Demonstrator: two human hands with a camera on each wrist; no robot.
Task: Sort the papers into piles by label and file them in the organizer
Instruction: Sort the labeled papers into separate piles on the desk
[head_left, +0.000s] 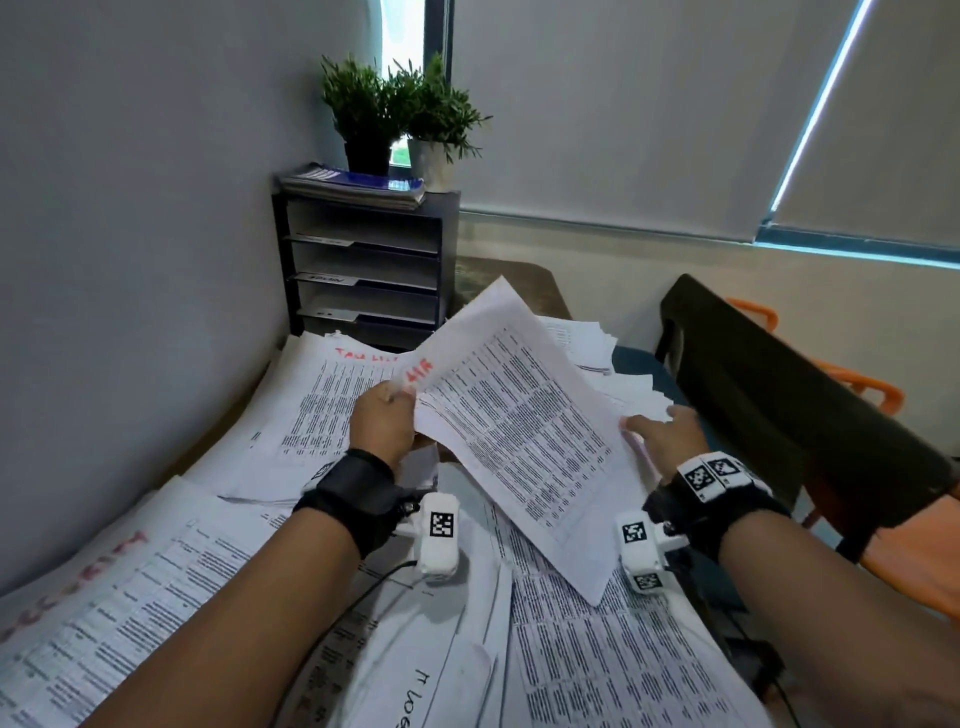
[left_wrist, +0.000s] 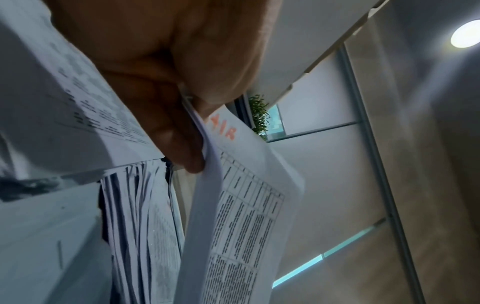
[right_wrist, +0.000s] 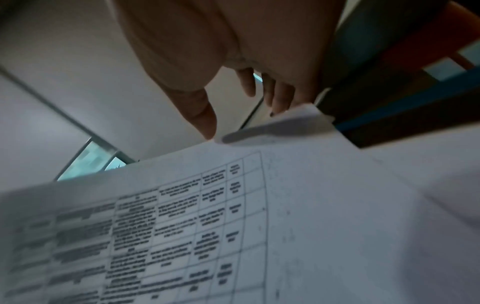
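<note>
Left hand (head_left: 382, 418) pinches corner of lifted sheets (head_left: 519, 431), thumb over fingers; red label there reads "AIR" in left wrist view. Sheets tilted up between hands, above desk. Right hand (head_left: 667, 434) spread flat, fingers (right_wrist: 279, 96) straight, fingertips at right edge of sheets, gripping nothing. Loose papers (head_left: 597, 660) cover desk under both forearms. Organizer (head_left: 363, 270) well ahead of left hand, against wall, two potted plants (head_left: 400, 114) on top.
</note>
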